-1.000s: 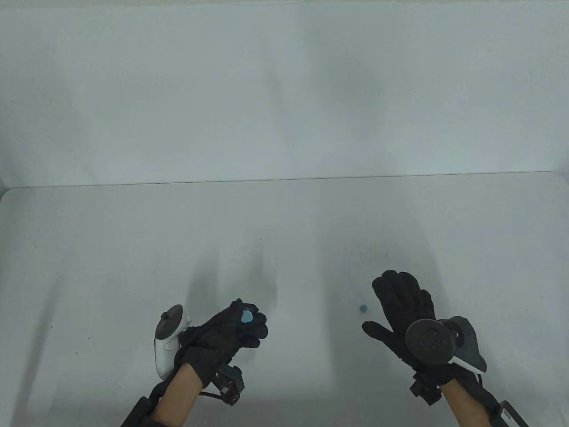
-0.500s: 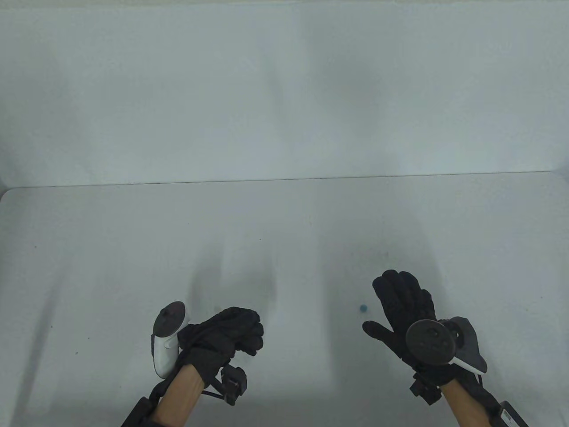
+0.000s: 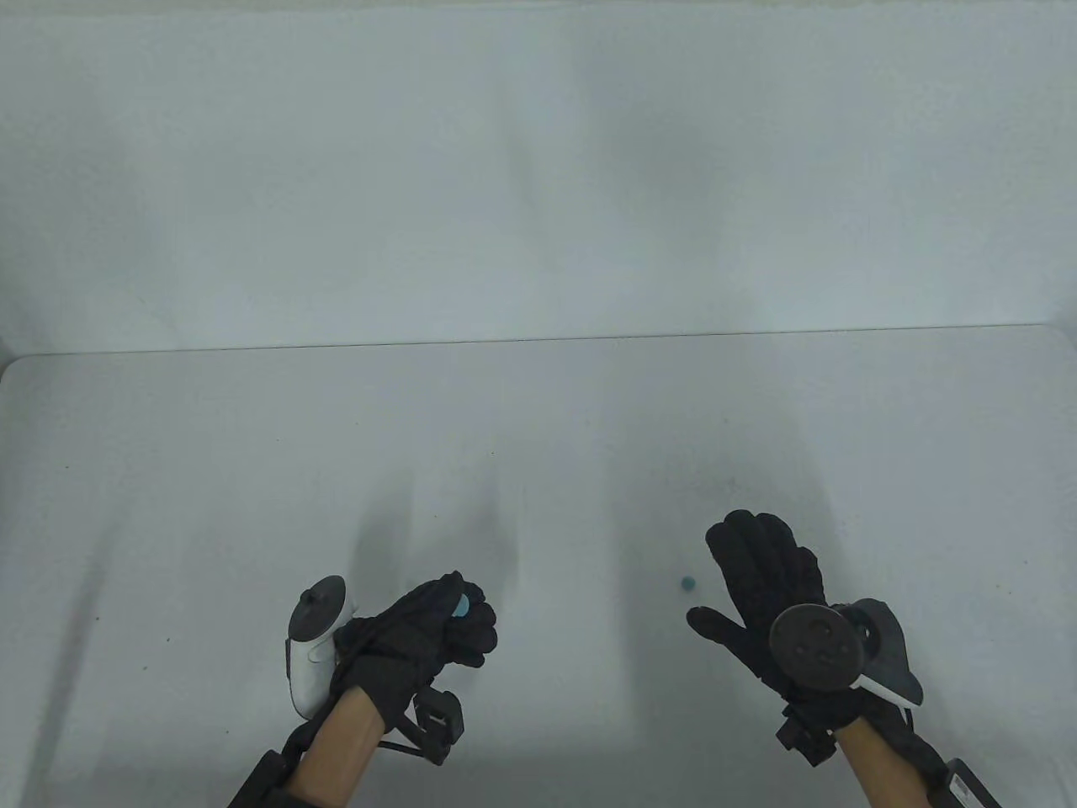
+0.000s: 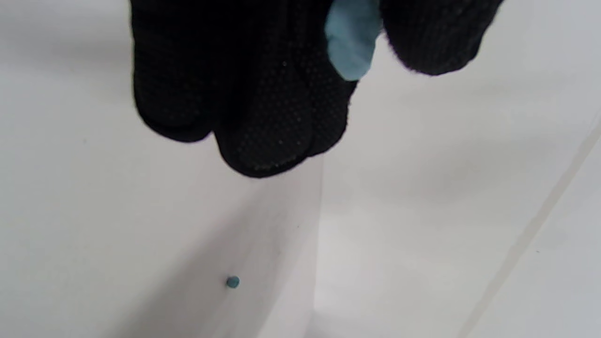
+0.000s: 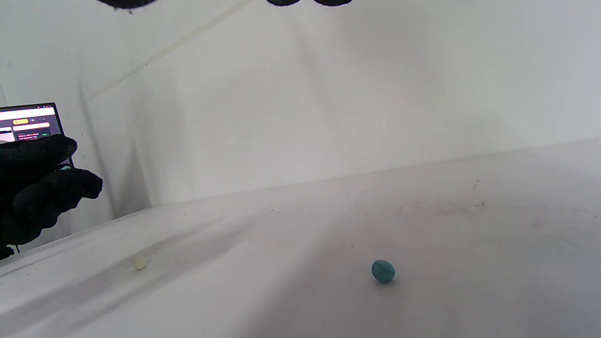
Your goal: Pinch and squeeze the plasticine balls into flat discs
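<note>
The left hand [image 3: 429,627] is curling its knitted black fingers into a loose fist at the near left, pinching a flattened piece of pale blue plasticine [image 4: 351,35] between thumb and fingers; only a sliver is peeking out in the table view. The right hand [image 3: 761,581] is lying spread wide, palm down, at the near right of the matte white counter [image 3: 538,438]. A small, creased teal ball [image 5: 383,271] is sitting just left of it, and a tiny cream ball [image 5: 139,263] is resting farther left.

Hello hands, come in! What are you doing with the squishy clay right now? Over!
Left hand pinches light blue flattened plasticine piece. Right hand open, flat above white table. Small teal plasticine ball waits beside it, untouched. Nothing in the way.
</note>
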`<action>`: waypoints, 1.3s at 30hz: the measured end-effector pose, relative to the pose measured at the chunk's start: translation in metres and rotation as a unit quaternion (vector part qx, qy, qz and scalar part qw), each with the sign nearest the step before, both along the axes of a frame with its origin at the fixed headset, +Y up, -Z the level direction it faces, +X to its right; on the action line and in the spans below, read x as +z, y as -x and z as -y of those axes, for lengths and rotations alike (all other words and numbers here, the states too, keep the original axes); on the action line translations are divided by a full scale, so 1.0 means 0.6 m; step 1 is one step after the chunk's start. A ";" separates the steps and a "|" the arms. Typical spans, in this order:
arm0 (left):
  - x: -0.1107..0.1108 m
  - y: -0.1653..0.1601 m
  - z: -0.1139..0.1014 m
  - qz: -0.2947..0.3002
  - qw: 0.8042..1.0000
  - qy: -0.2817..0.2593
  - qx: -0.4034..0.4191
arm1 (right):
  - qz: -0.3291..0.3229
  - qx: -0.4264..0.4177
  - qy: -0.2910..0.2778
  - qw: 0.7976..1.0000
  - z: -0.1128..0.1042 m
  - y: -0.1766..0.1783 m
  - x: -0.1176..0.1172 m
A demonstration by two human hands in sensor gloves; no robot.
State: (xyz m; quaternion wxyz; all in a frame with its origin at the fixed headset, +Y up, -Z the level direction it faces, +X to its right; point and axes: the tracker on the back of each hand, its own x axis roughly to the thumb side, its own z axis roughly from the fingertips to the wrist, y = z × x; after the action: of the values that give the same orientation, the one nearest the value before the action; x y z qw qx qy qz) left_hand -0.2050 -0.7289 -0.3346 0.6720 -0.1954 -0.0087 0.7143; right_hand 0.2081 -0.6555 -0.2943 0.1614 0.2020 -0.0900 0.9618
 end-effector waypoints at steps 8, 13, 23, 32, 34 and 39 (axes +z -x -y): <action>-0.001 0.004 -0.008 -0.015 0.999 -0.012 -0.039 | -0.001 -0.002 -0.002 1.000 -0.001 0.000 0.000; -0.003 0.001 0.004 0.025 0.999 -0.004 0.034 | -0.002 -0.003 -0.005 1.000 -0.002 0.000 0.001; -0.006 -0.001 0.001 0.021 1.000 -0.020 -0.005 | -0.001 -0.003 -0.004 1.000 -0.003 0.000 0.002; -0.005 -0.002 -0.002 0.031 0.999 -0.019 -0.039 | -0.002 -0.010 -0.008 1.000 -0.004 -0.002 0.003; -0.005 -0.003 -0.002 0.036 0.997 -0.022 -0.064 | -0.003 -0.010 -0.007 1.000 -0.005 -0.002 0.003; -0.007 -0.006 -0.009 0.024 0.985 -0.042 -0.167 | -0.004 -0.016 -0.009 1.000 -0.006 -0.003 0.004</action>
State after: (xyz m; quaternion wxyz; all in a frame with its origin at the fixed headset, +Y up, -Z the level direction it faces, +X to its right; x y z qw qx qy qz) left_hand -0.2014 -0.7237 -0.3390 0.7890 -0.1830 -0.0220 0.5861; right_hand 0.2102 -0.6517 -0.2921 0.1751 0.2060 -0.1014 0.9574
